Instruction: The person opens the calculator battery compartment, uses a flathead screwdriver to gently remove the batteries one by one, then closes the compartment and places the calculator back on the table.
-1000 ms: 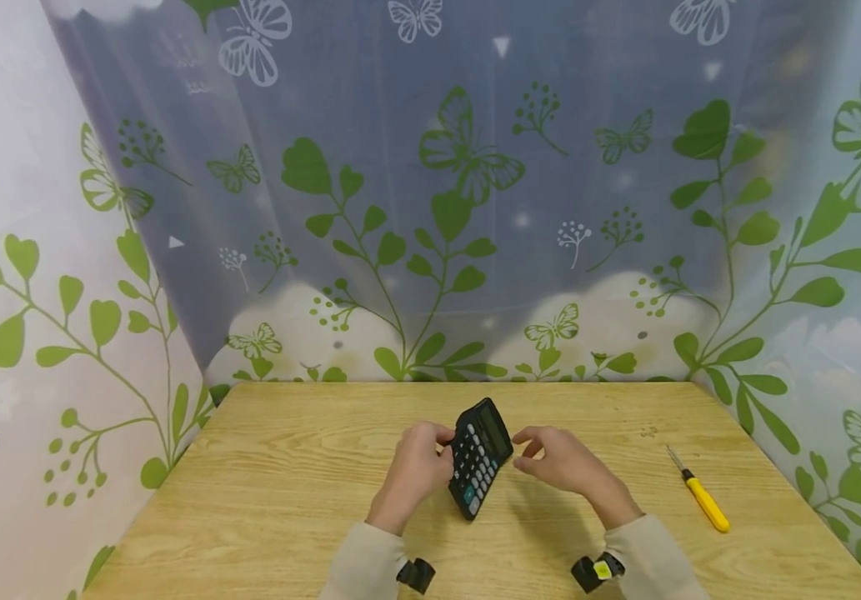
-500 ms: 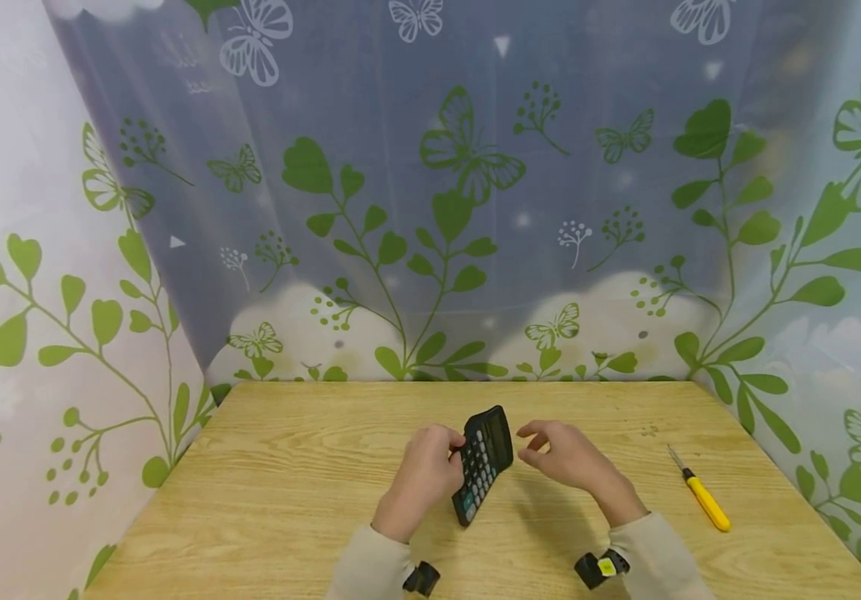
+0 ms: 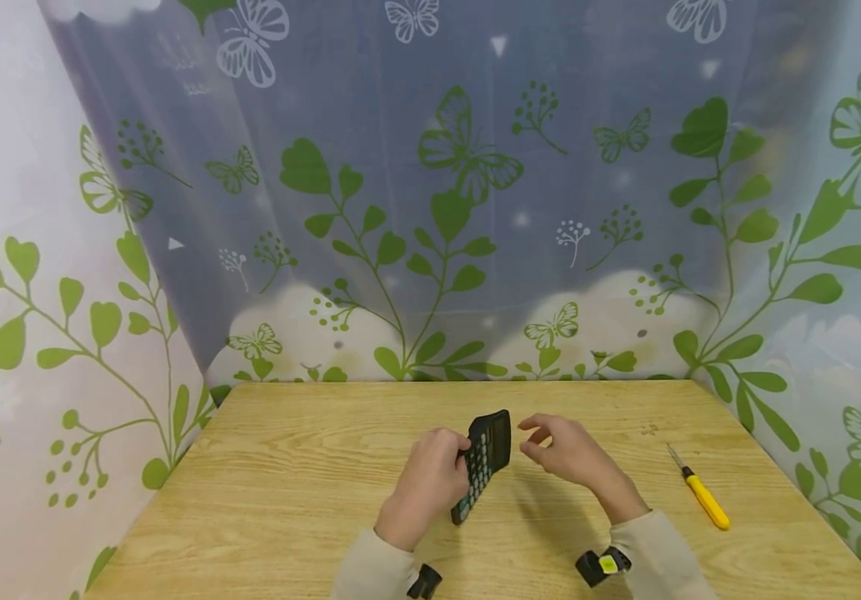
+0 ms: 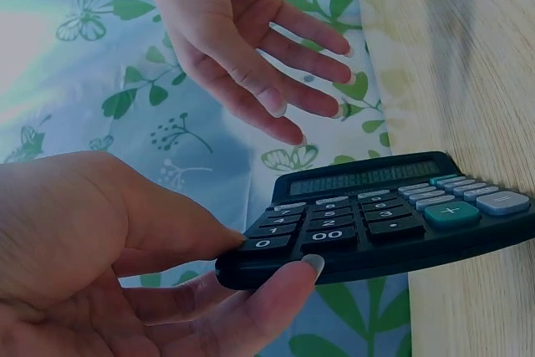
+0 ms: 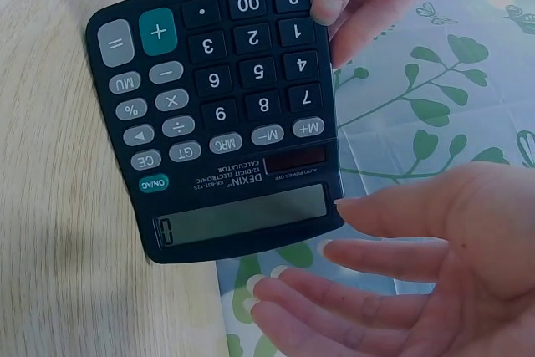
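Note:
A black calculator [image 3: 483, 458] with grey, black and green keys stands tilted above the table. My left hand [image 3: 428, 479] pinches it by the edge near its 0 and 00 keys, with the thumb [image 4: 180, 219] on the key side. In the right wrist view its display [image 5: 242, 216] reads 0. My right hand [image 3: 568, 454] is held beside the display end, fingers loosely bent, holding nothing. A small gap parts it from the calculator in the head view.
A screwdriver [image 3: 706, 500] with a yellow handle lies on the wooden table [image 3: 287, 467] at the right, its tip pointing away. Behind the table hangs a cloth [image 3: 370, 275] printed with leaves and butterflies.
The calculator has turned, so its key face shows narrower in the head view. My left hand has shifted slightly right with it, while my right hand has drawn back a little.

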Tool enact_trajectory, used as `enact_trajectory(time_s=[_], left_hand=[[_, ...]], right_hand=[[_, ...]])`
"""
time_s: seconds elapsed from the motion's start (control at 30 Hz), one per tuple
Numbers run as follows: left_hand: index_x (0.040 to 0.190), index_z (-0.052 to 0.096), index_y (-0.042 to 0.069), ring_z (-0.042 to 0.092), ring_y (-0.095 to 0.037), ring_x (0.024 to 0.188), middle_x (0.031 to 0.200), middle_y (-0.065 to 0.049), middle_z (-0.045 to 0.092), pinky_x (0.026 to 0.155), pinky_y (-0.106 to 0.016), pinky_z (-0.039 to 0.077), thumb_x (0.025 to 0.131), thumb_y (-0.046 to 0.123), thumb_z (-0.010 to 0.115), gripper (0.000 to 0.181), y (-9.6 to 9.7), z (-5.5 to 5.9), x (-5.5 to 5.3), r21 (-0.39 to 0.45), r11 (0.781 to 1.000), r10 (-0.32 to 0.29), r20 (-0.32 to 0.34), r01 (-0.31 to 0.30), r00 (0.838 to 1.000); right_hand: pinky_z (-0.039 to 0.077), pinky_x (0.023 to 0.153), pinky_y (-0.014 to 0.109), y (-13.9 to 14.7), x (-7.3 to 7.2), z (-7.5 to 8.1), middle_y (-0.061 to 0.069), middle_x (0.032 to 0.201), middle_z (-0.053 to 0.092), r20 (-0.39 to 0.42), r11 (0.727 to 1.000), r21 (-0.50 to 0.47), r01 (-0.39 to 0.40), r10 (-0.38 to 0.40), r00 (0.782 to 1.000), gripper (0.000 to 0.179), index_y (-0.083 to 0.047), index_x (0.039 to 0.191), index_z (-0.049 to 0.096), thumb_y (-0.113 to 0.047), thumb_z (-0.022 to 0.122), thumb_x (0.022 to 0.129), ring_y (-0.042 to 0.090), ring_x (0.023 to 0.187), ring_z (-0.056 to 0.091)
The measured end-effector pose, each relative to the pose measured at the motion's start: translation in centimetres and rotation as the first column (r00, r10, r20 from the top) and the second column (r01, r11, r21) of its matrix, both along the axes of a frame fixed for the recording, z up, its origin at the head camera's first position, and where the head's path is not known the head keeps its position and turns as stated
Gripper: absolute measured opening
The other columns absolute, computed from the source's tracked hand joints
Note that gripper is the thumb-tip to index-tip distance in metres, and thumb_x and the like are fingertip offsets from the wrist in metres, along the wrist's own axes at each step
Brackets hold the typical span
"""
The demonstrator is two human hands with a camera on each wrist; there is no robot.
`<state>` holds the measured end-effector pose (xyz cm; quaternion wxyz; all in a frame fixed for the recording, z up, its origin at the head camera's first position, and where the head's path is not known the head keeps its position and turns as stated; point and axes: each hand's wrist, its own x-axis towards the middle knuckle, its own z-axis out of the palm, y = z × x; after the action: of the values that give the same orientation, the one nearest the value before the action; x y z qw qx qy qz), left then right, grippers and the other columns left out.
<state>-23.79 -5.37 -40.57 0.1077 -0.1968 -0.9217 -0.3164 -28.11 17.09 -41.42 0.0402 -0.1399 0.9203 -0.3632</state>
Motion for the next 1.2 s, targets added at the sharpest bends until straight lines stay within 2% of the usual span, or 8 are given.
enact_trajectory(time_s=[0.2, 0.27, 0.37, 0.47, 0.73, 0.87, 0.97, 1.2], left_hand=[[0.113, 0.075, -0.007, 0.030, -0.004, 0.041, 0.115, -0.025, 0.074, 0.043, -0.016, 0.026, 0.092, -0.012, 0.057, 0.028, 0.4, 0.2, 0.2, -0.017, 1.000, -0.018, -0.003, 0.018, 1.000], [0.111, 0.076, -0.006, 0.039, -0.005, 0.044, 0.112, -0.024, 0.076, 0.044, -0.016, 0.032, 0.091, -0.012, 0.058, 0.028, 0.5, 0.2, 0.2, -0.027, 0.999, -0.027, -0.016, 0.027, 0.999], [0.108, 0.078, -0.005, 0.065, -0.012, 0.060, 0.108, -0.021, 0.077, 0.051, -0.015, 0.043, 0.089, -0.010, 0.062, 0.025, 0.7, 0.3, 0.2, -0.041, 0.999, -0.036, -0.024, 0.035, 0.999], [0.109, 0.078, -0.004, 0.075, -0.019, 0.076, 0.109, -0.020, 0.077, 0.055, -0.015, 0.049, 0.090, -0.008, 0.065, 0.024, 0.8, 0.3, 0.3, -0.048, 0.998, -0.044, -0.010, 0.043, 0.999], [0.112, 0.076, -0.004, 0.061, -0.006, 0.055, 0.116, -0.021, 0.076, 0.045, -0.013, 0.044, 0.092, -0.003, 0.069, 0.022, 1.4, 0.5, 0.5, -0.013, 0.998, -0.063, 0.070, 0.064, 0.996], [0.111, 0.078, 0.000, 0.074, -0.015, 0.080, 0.109, -0.014, 0.079, 0.064, -0.021, 0.060, 0.090, 0.001, 0.074, 0.022, 1.7, 0.5, 0.4, -0.036, 0.997, -0.063, 0.054, 0.065, 0.997], [0.111, 0.079, 0.003, 0.076, -0.022, 0.100, 0.105, -0.010, 0.080, 0.080, -0.029, 0.065, 0.088, 0.003, 0.076, 0.023, 1.8, 0.3, 0.2, -0.048, 0.997, -0.059, 0.051, 0.061, 0.997], [0.110, 0.080, 0.004, 0.075, -0.023, 0.095, 0.104, -0.009, 0.079, 0.070, -0.021, 0.060, 0.084, 0.004, 0.077, 0.026, 2.1, 0.1, 0.2, -0.009, 0.996, -0.087, 0.086, 0.088, 0.992]], right_hand=[[0.058, 0.062, 0.034, 0.0, 0.0, 0.1, 0.019, 0.114, 0.072, -0.003, 0.999, -0.038, 0.016, -0.016, 1.000, 0.042, -0.002, 0.140, 0.057, -0.016, 0.065, 0.102, 0.020, 0.075, 0.071], [0.059, 0.062, 0.033, 0.0, 0.0, 0.1, 0.020, 0.115, 0.071, -0.015, 0.999, -0.047, 0.025, -0.026, 1.000, 0.043, -0.003, 0.142, 0.056, -0.016, 0.064, 0.102, 0.020, 0.075, 0.071], [0.059, 0.062, 0.033, 0.0, 0.0, 0.1, 0.023, 0.120, 0.070, -0.043, 0.997, -0.065, 0.029, -0.031, 0.999, 0.042, -0.005, 0.143, 0.056, -0.016, 0.063, 0.103, 0.018, 0.074, 0.072], [0.060, 0.062, 0.032, 0.0, 0.0, 0.1, 0.024, 0.121, 0.069, -0.065, 0.996, -0.083, 0.029, -0.035, 0.997, 0.040, -0.005, 0.142, 0.057, -0.015, 0.062, 0.104, 0.017, 0.073, 0.073], [0.066, 0.069, 0.037, -0.2, 0.0, 0.0, 0.023, 0.115, 0.072, -0.055, 0.991, -0.126, 0.047, -0.054, 0.997, 0.035, -0.003, 0.136, 0.061, -0.014, 0.063, 0.103, 0.020, 0.078, 0.076], [0.066, 0.069, 0.037, -0.1, 0.0, -0.1, 0.024, 0.114, 0.073, -0.043, 0.991, -0.124, 0.059, -0.065, 0.997, 0.033, -0.004, 0.134, 0.064, -0.016, 0.063, 0.103, 0.020, 0.079, 0.076], [0.065, 0.067, 0.034, -0.1, -0.1, -0.2, 0.021, 0.109, 0.075, -0.045, 0.991, -0.117, 0.064, -0.070, 0.997, 0.032, -0.003, 0.131, 0.065, -0.020, 0.064, 0.103, 0.022, 0.079, 0.076], [0.057, 0.058, 0.028, -0.1, -0.2, -0.1, 0.012, 0.089, 0.077, -0.066, 0.992, -0.071, 0.109, -0.114, 0.991, 0.033, -0.002, 0.119, 0.070, -0.031, 0.065, 0.103, 0.014, 0.068, 0.071]])
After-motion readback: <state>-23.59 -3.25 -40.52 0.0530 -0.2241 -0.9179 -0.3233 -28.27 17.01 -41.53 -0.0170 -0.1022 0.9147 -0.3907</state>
